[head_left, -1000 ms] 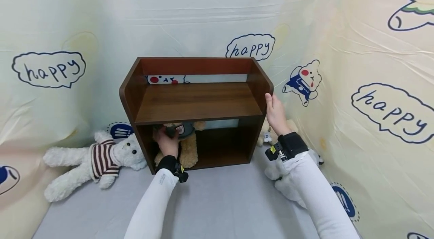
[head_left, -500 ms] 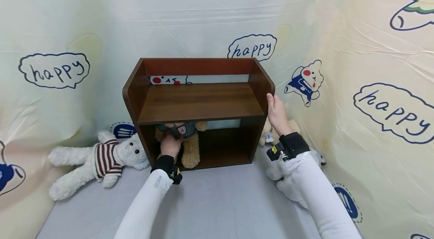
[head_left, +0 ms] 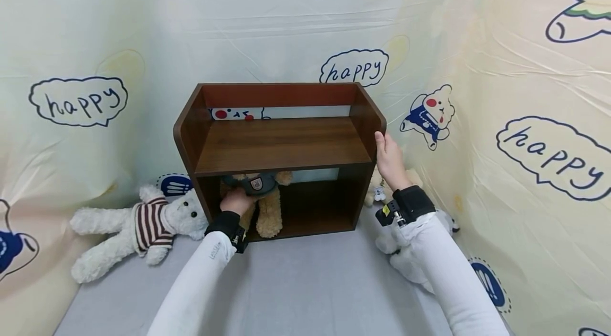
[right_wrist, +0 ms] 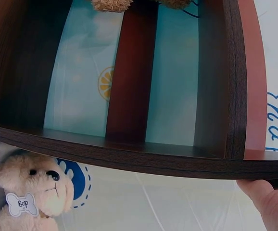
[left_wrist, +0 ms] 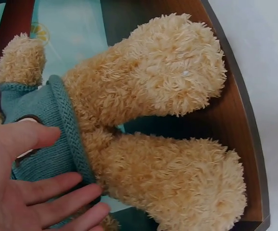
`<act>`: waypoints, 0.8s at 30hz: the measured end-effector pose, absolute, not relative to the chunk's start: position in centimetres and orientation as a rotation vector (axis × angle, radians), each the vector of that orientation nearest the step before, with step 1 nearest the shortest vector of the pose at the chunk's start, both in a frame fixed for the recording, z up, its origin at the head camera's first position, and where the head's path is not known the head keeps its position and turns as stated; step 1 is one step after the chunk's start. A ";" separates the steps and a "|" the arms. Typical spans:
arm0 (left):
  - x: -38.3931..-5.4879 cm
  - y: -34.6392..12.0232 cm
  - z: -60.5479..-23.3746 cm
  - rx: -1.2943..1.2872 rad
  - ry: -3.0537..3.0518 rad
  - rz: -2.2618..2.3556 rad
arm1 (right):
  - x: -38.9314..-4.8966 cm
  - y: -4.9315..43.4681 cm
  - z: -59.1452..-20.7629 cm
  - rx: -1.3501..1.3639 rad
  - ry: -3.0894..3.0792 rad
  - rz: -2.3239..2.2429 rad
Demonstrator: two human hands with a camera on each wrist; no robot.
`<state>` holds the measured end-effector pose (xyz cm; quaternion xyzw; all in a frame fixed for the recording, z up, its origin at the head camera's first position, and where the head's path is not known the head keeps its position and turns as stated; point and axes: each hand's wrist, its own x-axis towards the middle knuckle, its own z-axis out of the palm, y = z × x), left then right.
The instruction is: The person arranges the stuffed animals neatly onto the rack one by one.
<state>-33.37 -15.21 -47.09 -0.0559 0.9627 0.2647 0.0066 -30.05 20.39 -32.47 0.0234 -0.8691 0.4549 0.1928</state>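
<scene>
Bear [head_left: 269,214] is upright in the shelf's [head_left: 281,140] lower compartment [head_left: 315,203], at left; insertion appears complete. Left grip [head_left: 237,201] is wide at its sweater [left_wrist: 52,161]. Right grip [head_left: 391,162] touches the right panel [head_left: 366,121]; closure cannot be told. Striped toy [head_left: 151,223] and dog [right_wrist: 33,180] are outside.

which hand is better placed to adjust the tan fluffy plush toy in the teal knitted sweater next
Probably the left hand: it is at the sweater of the plush toy, fingers extended. The right hand is at the outer side of the dark brown wooden shelf unit, away from the plush toy.
</scene>
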 end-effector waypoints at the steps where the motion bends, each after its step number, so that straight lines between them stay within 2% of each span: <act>1: -33.5 -15.3 -47.0 -0.160 2.985 0.821 | -30.1 20.4 -32.5 0.066 -2.437 1.276; 9: -35.5 -16.0 -48.6 0.028 2.826 0.746 | -30.0 20.5 -32.4 0.081 -2.431 1.272; 17: -33.4 -15.5 -46.9 0.354 2.598 0.832 | -30.1 20.4 -32.5 0.080 -2.431 1.275; 24: -32.2 -15.4 -46.2 0.504 2.426 0.755 | -30.2 20.4 -32.6 0.086 -2.420 1.272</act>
